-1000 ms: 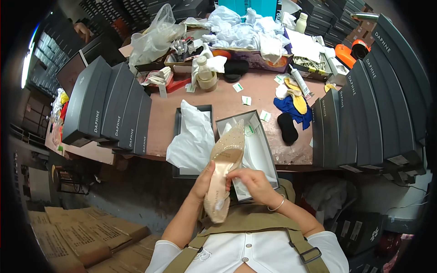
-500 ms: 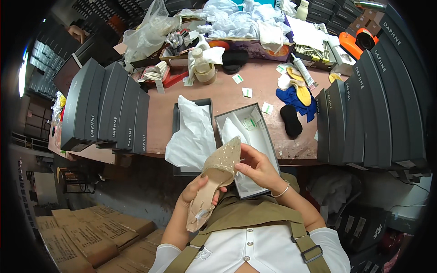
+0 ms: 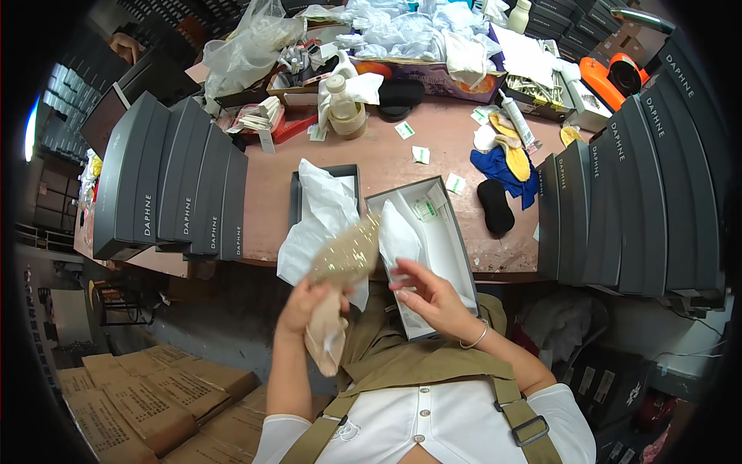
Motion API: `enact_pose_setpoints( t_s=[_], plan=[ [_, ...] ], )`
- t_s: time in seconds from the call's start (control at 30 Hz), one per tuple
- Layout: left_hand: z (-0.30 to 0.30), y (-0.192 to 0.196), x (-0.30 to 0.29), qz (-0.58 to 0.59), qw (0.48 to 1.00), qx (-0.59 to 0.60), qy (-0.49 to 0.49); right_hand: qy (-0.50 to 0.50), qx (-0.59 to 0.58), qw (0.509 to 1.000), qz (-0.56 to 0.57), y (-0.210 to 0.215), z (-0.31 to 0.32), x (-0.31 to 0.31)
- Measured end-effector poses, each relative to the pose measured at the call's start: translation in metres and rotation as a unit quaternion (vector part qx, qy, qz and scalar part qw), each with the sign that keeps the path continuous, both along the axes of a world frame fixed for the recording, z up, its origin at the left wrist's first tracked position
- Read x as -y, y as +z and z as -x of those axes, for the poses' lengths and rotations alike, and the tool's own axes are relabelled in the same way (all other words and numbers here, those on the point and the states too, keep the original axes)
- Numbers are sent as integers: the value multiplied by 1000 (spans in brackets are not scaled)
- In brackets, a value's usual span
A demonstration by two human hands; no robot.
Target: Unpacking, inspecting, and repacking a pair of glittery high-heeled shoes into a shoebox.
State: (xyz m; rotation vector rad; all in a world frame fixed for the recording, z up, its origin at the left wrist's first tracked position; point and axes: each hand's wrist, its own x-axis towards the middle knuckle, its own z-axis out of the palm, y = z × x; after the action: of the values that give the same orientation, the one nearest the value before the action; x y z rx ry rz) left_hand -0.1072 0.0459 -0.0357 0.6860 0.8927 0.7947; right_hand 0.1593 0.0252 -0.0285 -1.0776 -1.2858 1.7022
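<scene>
A beige shoe (image 3: 346, 257) with a pointed, glittering toe is gripped around its middle by my left hand (image 3: 301, 308). It is smeared by motion and tilts with its toe up to the right. My right hand (image 3: 439, 303) hovers over an open grey shoe box (image 3: 454, 251), fingers apart and holding nothing. Inside that box lie a bundle of white paper (image 3: 399, 238) and a small green-and-white packet (image 3: 424, 209). Left of it, white tissue paper (image 3: 315, 220) spreads over a second dark box part (image 3: 296, 193), partly behind the shoe.
Grey shoe boxes stand in rows at the left (image 3: 182, 178) and right (image 3: 630, 193). Farther back are a tape roll (image 3: 348, 124), a carton of crumpled white paper (image 3: 433, 77), a blue cloth (image 3: 502, 166) and a black pad (image 3: 495, 207). Brown cartons (image 3: 147, 394) sit at lower left.
My right hand has let go of the shoe's toe and drawn down slightly. My left hand has swung the shoe to the left, away from the open box.
</scene>
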Motion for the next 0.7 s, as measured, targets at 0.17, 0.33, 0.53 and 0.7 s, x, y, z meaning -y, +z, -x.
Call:
enact_pose_setpoints(
  t_s=[0.17,0.33,0.53,0.7],
  plan=[
    [9,-16,-81,-225,891,-387,70,-7,432,841,-325,-46,-11,23],
    [-45,6,-37,-313,816,-485,-39,43,512,829,-220,-76,-15,14],
    [-100,-88,61,-264,863,-430,-19,34,430,894,-120,-98,-25,-12],
    [-100,-26,-15,-391,799,-456,-11,-69,233,965,-100,-78,-39,-50]
  ],
)
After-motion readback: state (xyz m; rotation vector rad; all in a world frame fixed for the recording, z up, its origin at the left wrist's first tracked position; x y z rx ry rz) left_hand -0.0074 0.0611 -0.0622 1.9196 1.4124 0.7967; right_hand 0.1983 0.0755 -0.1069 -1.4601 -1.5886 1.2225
